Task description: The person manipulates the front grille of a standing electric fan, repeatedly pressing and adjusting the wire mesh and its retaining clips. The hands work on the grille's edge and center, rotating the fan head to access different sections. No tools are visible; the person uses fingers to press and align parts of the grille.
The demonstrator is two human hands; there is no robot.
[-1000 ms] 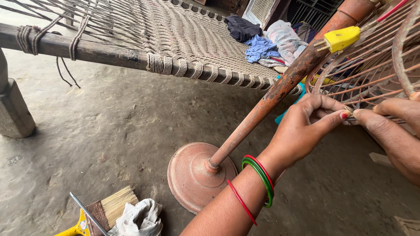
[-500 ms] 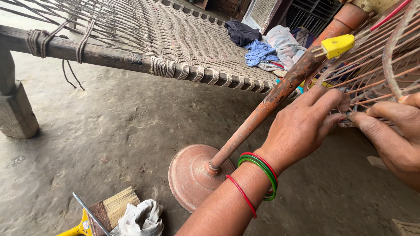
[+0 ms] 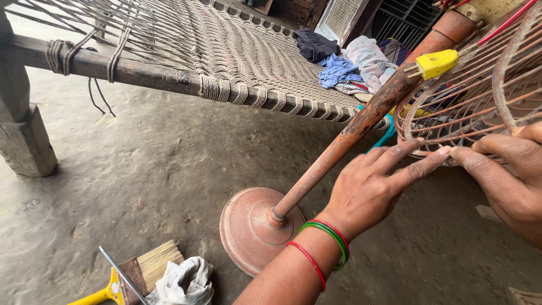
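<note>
A rusty pedestal fan leans across the view. Its round base (image 3: 251,226) rests on the floor and its pole (image 3: 350,135) rises toward the upper right. My left hand (image 3: 375,189), with green and red bangles at the wrist, reaches past the pole, and its fingertips touch the lower rim of the rusty wire fan guard (image 3: 468,107). My right hand (image 3: 508,169) grips the same rim from the right. A yellow electric plug (image 3: 433,64) on a red cord hangs against the guard.
A woven rope cot (image 3: 186,51) on a wooden frame stands behind, with a wooden leg (image 3: 22,135) at left. Clothes (image 3: 344,62) lie piled at its far end. A paintbrush with a yellow handle (image 3: 132,277), a thin metal rod and a white rag (image 3: 183,282) lie on the concrete floor.
My left hand has loosened from a closed hold on the guard's rim, its fingers now stretched out. The view has shifted slightly; the fan stays leaning as before.
</note>
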